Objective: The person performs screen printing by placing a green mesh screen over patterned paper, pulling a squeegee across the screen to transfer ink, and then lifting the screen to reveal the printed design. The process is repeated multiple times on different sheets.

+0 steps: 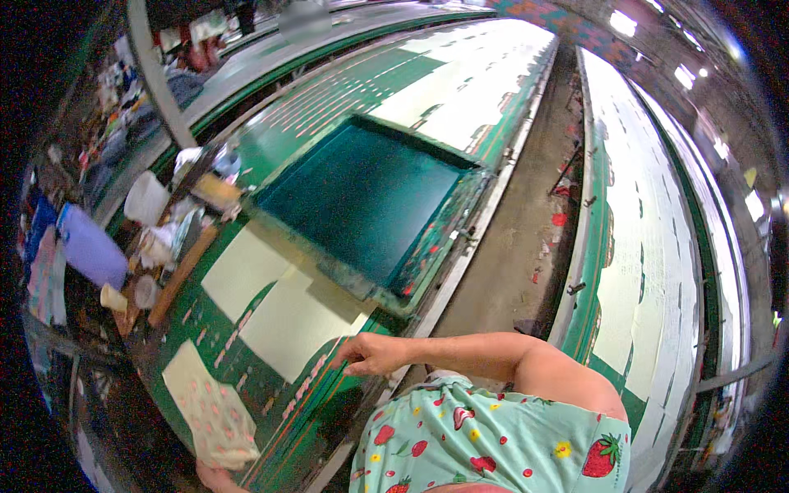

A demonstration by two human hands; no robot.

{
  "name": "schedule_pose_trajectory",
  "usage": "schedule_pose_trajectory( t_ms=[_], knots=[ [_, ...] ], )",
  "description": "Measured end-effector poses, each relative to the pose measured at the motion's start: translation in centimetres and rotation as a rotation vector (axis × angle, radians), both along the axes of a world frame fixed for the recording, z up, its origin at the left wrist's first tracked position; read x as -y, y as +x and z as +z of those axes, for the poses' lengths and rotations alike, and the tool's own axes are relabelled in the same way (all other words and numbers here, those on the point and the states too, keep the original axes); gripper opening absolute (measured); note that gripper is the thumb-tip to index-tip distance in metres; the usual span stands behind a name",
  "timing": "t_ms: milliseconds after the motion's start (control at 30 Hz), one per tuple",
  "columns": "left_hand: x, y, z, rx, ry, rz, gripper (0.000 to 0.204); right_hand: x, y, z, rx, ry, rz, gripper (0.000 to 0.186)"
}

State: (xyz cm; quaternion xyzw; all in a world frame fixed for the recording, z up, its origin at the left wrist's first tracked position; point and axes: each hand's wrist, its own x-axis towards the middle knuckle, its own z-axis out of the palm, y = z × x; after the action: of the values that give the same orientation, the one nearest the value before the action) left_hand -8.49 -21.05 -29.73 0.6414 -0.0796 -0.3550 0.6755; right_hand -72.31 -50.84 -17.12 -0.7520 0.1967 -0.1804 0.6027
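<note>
My left hand (215,478), partly cut off at the lower edge, grips a cream cloth piece (209,398) with pale pink printed shapes. My right hand (362,353) hangs with loosely bent, parted fingers near the edge of the long green table (177,320), just beside a cream panel (292,329); nothing shows in it. Farther along lies a second cream panel (234,271). A large screen frame (362,197) with a dark teal mesh rests across the table beyond the panels.
Tubs (146,197), a purple container (92,242), rags and a wooden board crowd the left side. A metal post (160,82) stands at upper left. A walkway (493,255) separates this table from a long table (625,246) of cream pieces on the right.
</note>
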Motion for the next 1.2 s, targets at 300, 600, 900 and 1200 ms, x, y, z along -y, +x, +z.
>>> schedule_pose_trajectory(
  t_ms=[300,600,900,1200],
  knots=[
    [1.4,-9.9,3.0,0.142,0.275,0.433,0.055,5.3,-11.2,1.6,0.064,-0.122,-0.034,0.043],
    [2.7,-17.2,3.7,0.156,0.382,0.557,0.059,10.7,-23.9,1.5,0.037,0.026,0.056,0.039],
    [9.3,-14.6,3.0,0.443,0.075,0.559,0.038,11.7,-26.6,0.3,0.129,0.042,-0.013,0.028],
    [28.2,-38.2,10.1,1.243,0.314,0.04,0.037,11.7,-25.1,1.7,-0.019,0.098,-0.049,0.013]
  ],
)
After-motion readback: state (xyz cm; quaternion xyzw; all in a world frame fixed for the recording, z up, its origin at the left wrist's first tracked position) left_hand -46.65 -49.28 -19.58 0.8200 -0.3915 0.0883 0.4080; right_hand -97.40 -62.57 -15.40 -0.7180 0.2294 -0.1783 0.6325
